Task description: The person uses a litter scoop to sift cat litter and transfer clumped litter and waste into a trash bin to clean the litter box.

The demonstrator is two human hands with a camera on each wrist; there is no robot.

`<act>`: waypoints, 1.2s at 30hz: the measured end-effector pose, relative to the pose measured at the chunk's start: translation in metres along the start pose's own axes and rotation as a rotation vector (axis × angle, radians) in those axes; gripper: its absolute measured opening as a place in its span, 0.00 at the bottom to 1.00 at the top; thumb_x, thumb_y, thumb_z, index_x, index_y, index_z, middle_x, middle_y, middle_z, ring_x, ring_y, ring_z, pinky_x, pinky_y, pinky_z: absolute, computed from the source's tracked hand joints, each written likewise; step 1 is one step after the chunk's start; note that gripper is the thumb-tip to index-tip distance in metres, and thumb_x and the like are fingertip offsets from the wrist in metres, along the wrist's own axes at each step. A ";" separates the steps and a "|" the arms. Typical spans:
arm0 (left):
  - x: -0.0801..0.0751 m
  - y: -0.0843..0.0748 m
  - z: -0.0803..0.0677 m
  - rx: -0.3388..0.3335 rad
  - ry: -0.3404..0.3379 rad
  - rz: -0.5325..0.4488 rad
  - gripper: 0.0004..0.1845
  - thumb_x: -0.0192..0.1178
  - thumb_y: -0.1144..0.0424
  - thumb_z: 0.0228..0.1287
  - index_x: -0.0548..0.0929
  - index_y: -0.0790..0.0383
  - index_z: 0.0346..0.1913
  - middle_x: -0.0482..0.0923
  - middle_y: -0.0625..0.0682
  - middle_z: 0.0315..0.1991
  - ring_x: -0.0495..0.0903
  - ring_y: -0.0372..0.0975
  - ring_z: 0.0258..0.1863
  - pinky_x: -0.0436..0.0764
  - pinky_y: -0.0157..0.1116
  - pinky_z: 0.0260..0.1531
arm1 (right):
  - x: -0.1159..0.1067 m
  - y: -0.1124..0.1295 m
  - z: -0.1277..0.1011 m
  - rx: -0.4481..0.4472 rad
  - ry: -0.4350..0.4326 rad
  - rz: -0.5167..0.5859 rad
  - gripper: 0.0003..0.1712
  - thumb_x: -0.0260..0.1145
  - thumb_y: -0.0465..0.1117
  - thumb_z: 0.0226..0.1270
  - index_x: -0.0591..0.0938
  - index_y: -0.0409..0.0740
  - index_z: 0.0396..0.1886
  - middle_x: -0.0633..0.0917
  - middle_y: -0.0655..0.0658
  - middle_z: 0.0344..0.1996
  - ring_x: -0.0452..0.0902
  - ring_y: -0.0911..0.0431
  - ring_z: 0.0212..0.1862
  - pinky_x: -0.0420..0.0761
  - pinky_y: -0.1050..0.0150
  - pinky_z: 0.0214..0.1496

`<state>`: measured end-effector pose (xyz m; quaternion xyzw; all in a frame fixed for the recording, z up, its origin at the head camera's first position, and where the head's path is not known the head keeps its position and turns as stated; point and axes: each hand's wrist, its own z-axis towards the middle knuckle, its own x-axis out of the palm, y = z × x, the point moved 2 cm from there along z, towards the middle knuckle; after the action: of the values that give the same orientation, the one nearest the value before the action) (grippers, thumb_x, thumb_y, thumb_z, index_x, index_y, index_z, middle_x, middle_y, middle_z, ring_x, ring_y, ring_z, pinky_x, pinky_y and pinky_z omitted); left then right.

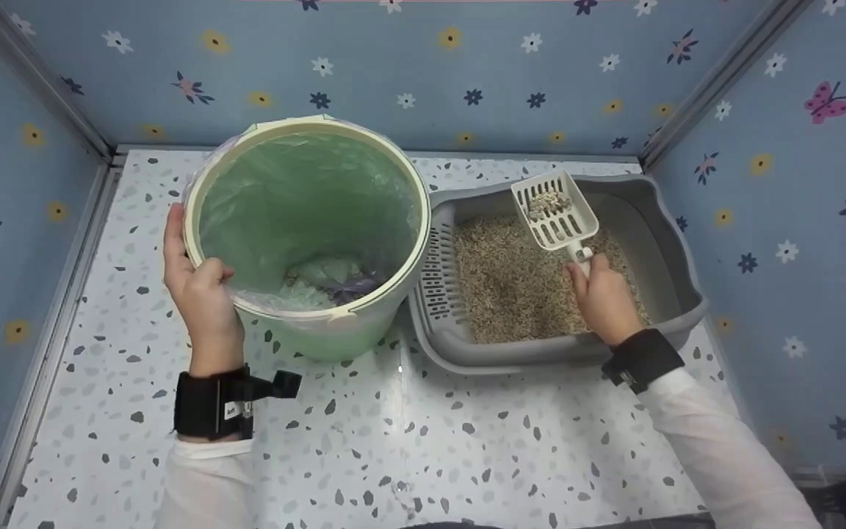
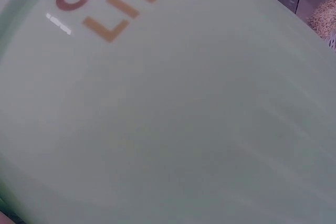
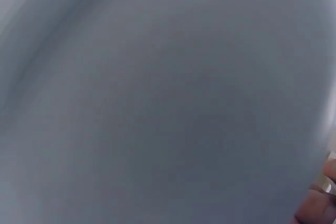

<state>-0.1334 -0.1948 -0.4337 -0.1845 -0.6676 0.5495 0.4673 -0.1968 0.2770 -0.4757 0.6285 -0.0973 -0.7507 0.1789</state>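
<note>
**Two hands, one loaded scoop, bin waiting to the left**

Two hands are working here, and the right hand [image 1: 604, 297] is the one to watch: fingers wrapped round the handle of the scoop [image 1: 555, 209], gripping it over the near half of the tray [image 1: 676, 253]. Scoop's long axis runs from the hand up and away toward the tray's far edge, slotted white plastic, hard and light, with a small clump of litter sitting in its far end. It's raised above the litter [image 1: 515, 283], a loose, grainy, beige bed filling the grey tray.

Now the relation that matters: the bin [image 1: 305, 228] lies straight to the left of that scoop, its rim touching or just beside the tray's left wall, the perforated one. Round mouth wide open, so the way over is sideways across that wall.

Left hand [image 1: 201, 290] has the bin's near-left rim, thumb hooked over the lip, fingers outside on the wall. Pale green plastic, smooth and glossy; the left wrist view shows brown lettering on it. A thin, crinkly liner is folded over the rim, with something grey and clumped at the bottom.

Right wrist view is only blurred grey tray wall with fingertips at its corner.

Everything stands on a speckled floor [image 1: 408, 441], bin toward the far-left corner, tray toward the far-right.
</note>
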 end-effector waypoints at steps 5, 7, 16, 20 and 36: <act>0.000 0.000 0.001 -0.007 0.002 0.001 0.48 0.31 0.87 0.43 0.54 0.57 0.73 0.54 0.48 0.72 0.59 0.41 0.69 0.64 0.43 0.66 | -0.002 -0.002 -0.001 0.025 -0.041 0.024 0.21 0.50 0.50 0.73 0.68 0.32 0.37 0.72 0.42 0.17 0.72 0.44 0.18 0.71 0.49 0.18; 0.000 0.000 0.001 -0.006 0.002 0.003 0.48 0.31 0.87 0.43 0.54 0.58 0.74 0.54 0.48 0.73 0.58 0.40 0.70 0.63 0.42 0.66 | -0.002 -0.002 -0.001 0.030 -0.058 0.027 0.21 0.50 0.50 0.73 0.68 0.33 0.36 0.72 0.42 0.17 0.72 0.44 0.18 0.70 0.49 0.18; 0.000 -0.002 0.001 -0.016 0.001 -0.005 0.48 0.31 0.86 0.43 0.54 0.57 0.74 0.54 0.46 0.73 0.58 0.40 0.70 0.63 0.42 0.67 | -0.005 -0.004 -0.006 0.051 -0.144 0.031 0.21 0.51 0.51 0.72 0.68 0.34 0.36 0.72 0.40 0.17 0.73 0.40 0.21 0.70 0.45 0.22; 0.000 -0.001 0.001 -0.014 0.001 -0.003 0.47 0.31 0.86 0.43 0.55 0.56 0.73 0.54 0.46 0.73 0.58 0.39 0.70 0.62 0.42 0.67 | -0.005 -0.004 -0.007 0.045 -0.175 0.044 0.22 0.52 0.52 0.72 0.69 0.34 0.36 0.72 0.39 0.17 0.73 0.39 0.21 0.70 0.44 0.22; 0.000 0.001 0.001 0.022 0.000 0.017 0.47 0.31 0.86 0.41 0.54 0.60 0.73 0.53 0.48 0.73 0.57 0.36 0.69 0.64 0.40 0.64 | -0.011 -0.008 -0.010 -0.084 -0.214 -0.185 0.22 0.56 0.51 0.70 0.70 0.33 0.35 0.75 0.34 0.13 0.73 0.36 0.15 0.71 0.42 0.15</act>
<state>-0.1350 -0.1947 -0.4348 -0.1849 -0.6599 0.5606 0.4648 -0.1866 0.2893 -0.4708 0.5431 -0.0259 -0.8301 0.1240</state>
